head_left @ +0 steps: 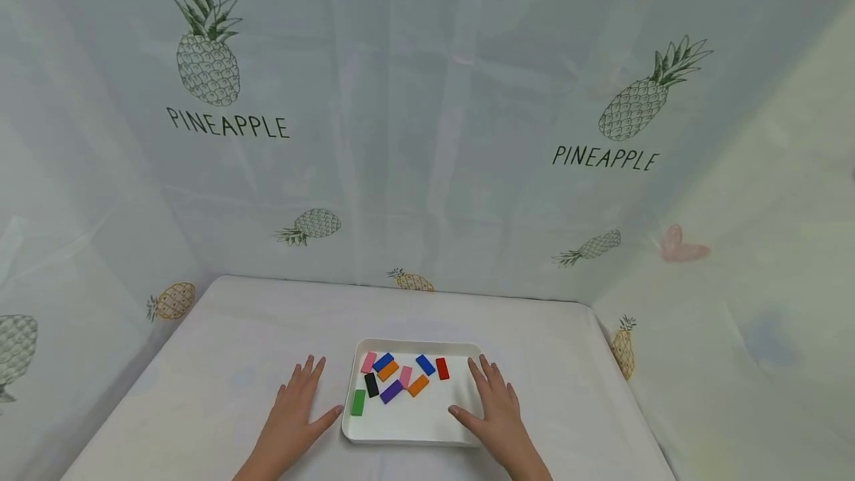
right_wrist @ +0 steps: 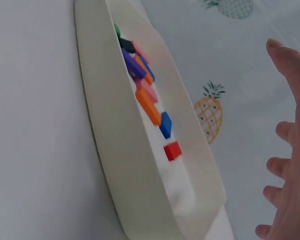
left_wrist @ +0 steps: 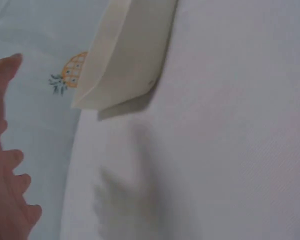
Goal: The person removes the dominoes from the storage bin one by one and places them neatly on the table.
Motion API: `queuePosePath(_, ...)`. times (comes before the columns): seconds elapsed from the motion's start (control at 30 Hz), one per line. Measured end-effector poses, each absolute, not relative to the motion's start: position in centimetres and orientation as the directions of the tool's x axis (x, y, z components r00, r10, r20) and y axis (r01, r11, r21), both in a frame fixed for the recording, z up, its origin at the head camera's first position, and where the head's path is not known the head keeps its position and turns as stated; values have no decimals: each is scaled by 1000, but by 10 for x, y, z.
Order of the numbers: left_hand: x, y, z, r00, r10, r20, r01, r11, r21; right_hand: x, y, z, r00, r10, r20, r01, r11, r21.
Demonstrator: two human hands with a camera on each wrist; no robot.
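Note:
A white tray [head_left: 427, 429] lies on the table, holding several small coloured blocks. Toward its left are a green block [head_left: 358, 402], a black block [head_left: 371, 384], a purple block [head_left: 391, 392] and a pink block [head_left: 369, 362]. A red block [head_left: 442, 369] sits farthest right, beside a blue one [head_left: 425, 364]. My left hand [head_left: 294, 410] is spread just left of the tray, thumb near its edge, holding nothing. My right hand [head_left: 499, 414], fingers also spread, hovers at the tray's right edge and hides part of that rim. In the right wrist view, that hand [right_wrist: 292, 150] is empty.
A white cloth covers the table [head_left: 267, 318]. Pineapple-printed curtains [head_left: 401, 132] hang behind it and on both sides. The tray wall [left_wrist: 135, 55] stands raised above the cloth, and a hand's shadow [left_wrist: 140, 195] falls beside it.

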State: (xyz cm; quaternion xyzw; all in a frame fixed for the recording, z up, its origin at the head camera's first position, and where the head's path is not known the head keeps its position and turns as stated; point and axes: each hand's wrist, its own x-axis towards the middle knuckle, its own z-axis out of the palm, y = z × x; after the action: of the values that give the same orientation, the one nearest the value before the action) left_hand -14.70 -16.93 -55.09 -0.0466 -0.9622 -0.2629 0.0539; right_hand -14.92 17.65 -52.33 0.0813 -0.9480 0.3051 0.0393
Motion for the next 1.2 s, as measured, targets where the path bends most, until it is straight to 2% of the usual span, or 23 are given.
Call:
queuePosePath(0.23, -145, -149, -564, -998, -51, -23, -51, 688, 724, -152, 153, -532, -991, -109, 72, -127, 659, -742)
queuePosePath(0.47, -145, -138, -581, -990, -92, -107, -140, 532, 835, -152, 136, -538, -997, -75, 15, -55, 560, -827)
queuePosePath(0.6, -147, -133, -591, -989, -83, -122, -147, 503, 851, -156, 127, -542, -999, -6, -36, 28, 503, -864)
queuePosePath(0.73, -149, -129, -602, -994, -16, -107, -95, 617, 782, -165, 122, -554, -999, 42, -33, 48, 451, -891)
queuePosePath(0.83, -151, -123, -607, -997, 36, -70, -27, 678, 734, -173, 121, -563, -999, 44, -28, 43, 401, -915)
queuePosePath(0.97, -153, -119, -610, -999, 42, -32, 4, 664, 748, -182, 119, -572, -998, 38, -56, 66, 336, -940)
queuePosePath(1.2, -159, -122, -607, -996, 74, -40, 19, 660, 751, -199, 117, -582, -998, -6, -65, 59, 352, -934)
